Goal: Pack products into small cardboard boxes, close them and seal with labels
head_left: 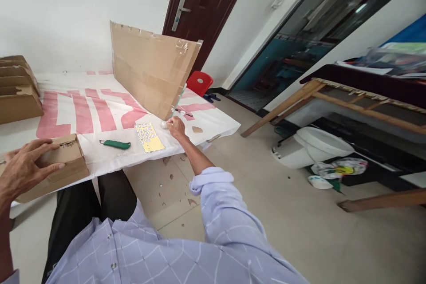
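Observation:
My left hand lies across a brown cardboard box at the table's near left edge, its thumb and fingers spread over the top. My right hand is closed at the fingertips on a small whitish round thing, too small to name surely. Left of it a yellow sheet with white pieces lies flat. A green utility knife rests between that sheet and the box. Behind my right hand a large cardboard panel stands upright on the table. A small brown scrap lies to the right.
A white cloth with red print covers the table. Slotted cardboard pieces stand at far left. A red chair is behind the table. Scraps litter the floor. At right are a white bucket and a wooden-legged table.

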Action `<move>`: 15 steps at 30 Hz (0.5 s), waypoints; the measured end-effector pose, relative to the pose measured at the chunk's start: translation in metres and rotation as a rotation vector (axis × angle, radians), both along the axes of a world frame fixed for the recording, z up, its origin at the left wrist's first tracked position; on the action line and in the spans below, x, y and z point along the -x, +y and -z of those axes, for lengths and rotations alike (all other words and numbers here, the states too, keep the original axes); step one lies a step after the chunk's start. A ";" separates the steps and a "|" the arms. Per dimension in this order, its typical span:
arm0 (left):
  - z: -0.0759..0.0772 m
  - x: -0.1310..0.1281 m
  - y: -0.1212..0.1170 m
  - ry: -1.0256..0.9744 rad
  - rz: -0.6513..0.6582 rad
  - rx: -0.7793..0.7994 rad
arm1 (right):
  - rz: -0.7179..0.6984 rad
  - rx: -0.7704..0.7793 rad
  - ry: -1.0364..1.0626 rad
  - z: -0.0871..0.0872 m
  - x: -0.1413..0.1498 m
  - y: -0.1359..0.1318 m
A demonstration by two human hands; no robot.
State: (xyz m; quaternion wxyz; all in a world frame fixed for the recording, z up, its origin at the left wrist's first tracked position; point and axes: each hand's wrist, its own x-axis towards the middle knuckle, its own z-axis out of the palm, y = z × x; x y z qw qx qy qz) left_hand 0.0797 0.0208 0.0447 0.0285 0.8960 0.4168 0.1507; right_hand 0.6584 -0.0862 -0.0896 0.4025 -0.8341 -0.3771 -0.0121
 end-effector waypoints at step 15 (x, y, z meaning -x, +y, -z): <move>0.004 0.003 0.003 -0.018 0.012 -0.036 | 0.011 0.169 -0.027 0.038 -0.041 0.036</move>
